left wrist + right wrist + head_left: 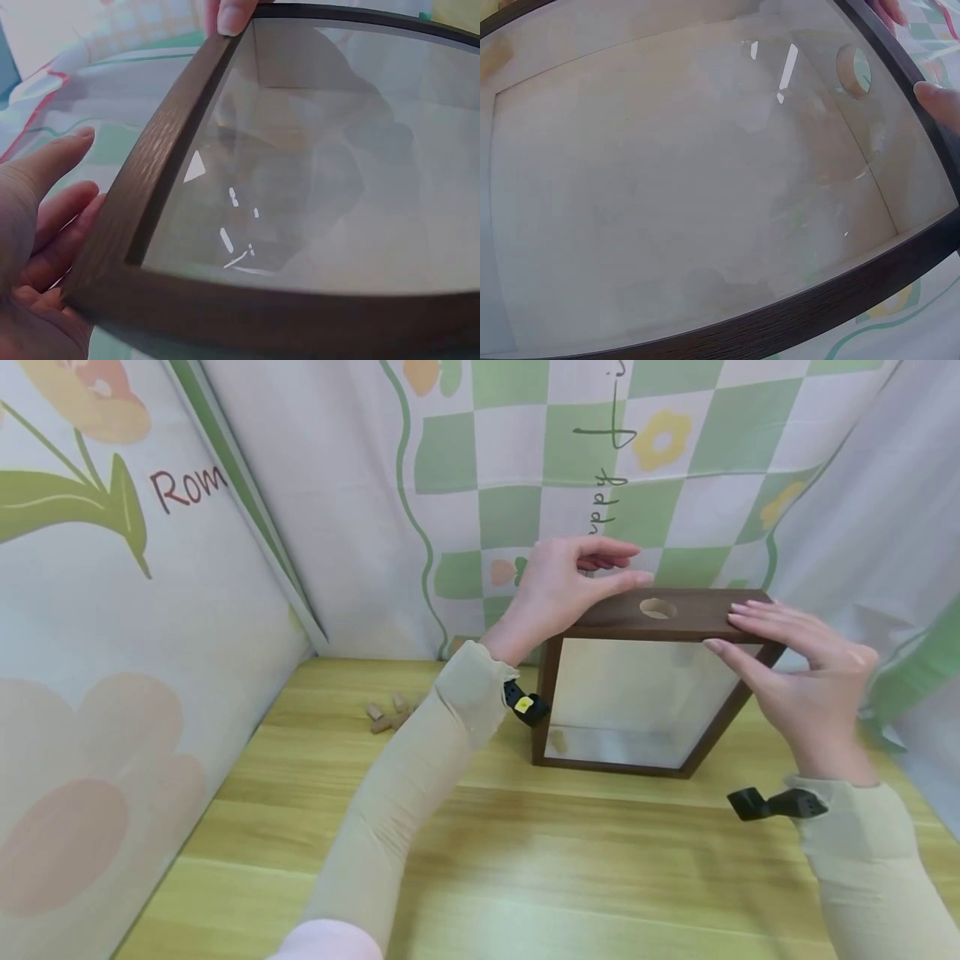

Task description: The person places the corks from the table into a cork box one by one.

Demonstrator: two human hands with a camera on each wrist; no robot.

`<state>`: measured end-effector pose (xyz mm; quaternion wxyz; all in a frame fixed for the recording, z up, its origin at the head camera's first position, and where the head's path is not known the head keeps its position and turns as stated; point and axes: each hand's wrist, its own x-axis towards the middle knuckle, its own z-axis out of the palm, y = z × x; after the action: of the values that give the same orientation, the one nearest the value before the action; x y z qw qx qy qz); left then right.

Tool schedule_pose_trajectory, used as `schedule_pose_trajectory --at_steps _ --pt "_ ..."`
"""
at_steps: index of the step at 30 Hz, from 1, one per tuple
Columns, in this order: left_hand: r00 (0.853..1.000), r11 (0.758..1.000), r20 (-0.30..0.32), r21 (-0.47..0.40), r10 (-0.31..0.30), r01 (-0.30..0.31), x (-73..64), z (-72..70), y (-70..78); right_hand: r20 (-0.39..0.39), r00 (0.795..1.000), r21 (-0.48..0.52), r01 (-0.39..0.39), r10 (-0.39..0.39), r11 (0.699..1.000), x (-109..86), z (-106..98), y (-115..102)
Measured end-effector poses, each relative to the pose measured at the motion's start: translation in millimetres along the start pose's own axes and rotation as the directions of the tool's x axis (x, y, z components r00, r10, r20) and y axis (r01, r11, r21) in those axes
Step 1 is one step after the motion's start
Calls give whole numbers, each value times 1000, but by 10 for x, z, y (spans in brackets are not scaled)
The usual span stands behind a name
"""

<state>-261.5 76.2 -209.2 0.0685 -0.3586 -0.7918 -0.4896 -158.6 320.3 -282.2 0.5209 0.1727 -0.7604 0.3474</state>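
Observation:
A dark brown wooden shadow box with a clear front panel stands upright on the table, a round hole cut in its top. My left hand hovers at the top's left end, thumb and fingers apart with nothing between them; the left wrist view shows the same hand beside the frame. My right hand grips the top right corner, fingers laid over the top and thumb against the front edge. Inside, at the lower left, sits a small tan piece, seen through the panel.
Several small cork-like pieces lie on the wood-grain table, left of the box and partly behind my left forearm. Behind the box hangs a green-and-white checked curtain. A printed white cloth borders the table on the left.

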Motion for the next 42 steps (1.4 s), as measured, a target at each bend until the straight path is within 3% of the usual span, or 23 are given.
schedule_pose_trajectory --at_steps 5,12,20,24,30,33,38,42 --pt "996 1000 -84 -17 -21 20 -100 -173 -65 -4 1000 -1 -8 8 1000 -9 2 10" --pt "982 988 -185 -154 -39 10 -328 -471 -253 -25 1000 21 4 -4 1000 -1 14 -7" --pt "954 998 -293 -31 -68 62 -706 -855 -600 -18 1000 18 8 -7 1000 -2 15 -17" --pt "930 991 -342 -27 -133 132 -917 -993 -806 -8 1000 2 8 -8 1000 -11 8 -7" --pt "899 973 -377 -35 -223 227 -1236 -1164 -1121 -8 1000 1 6 -6 1000 -16 12 -3" --pt "893 965 -374 -26 -250 260 -1371 -1217 -1288 -10 1000 3 1 -1 1000 -15 14 -5" --pt "883 944 -346 -20 -317 331 -1589 -1254 -1593 -12 1000 -7 -7 7 1000 -11 16 -8" --pt "860 918 -340 -29 -380 395 -1757 -1252 -1807 -13 1000 -12 -15 14 1000 -10 19 -8"
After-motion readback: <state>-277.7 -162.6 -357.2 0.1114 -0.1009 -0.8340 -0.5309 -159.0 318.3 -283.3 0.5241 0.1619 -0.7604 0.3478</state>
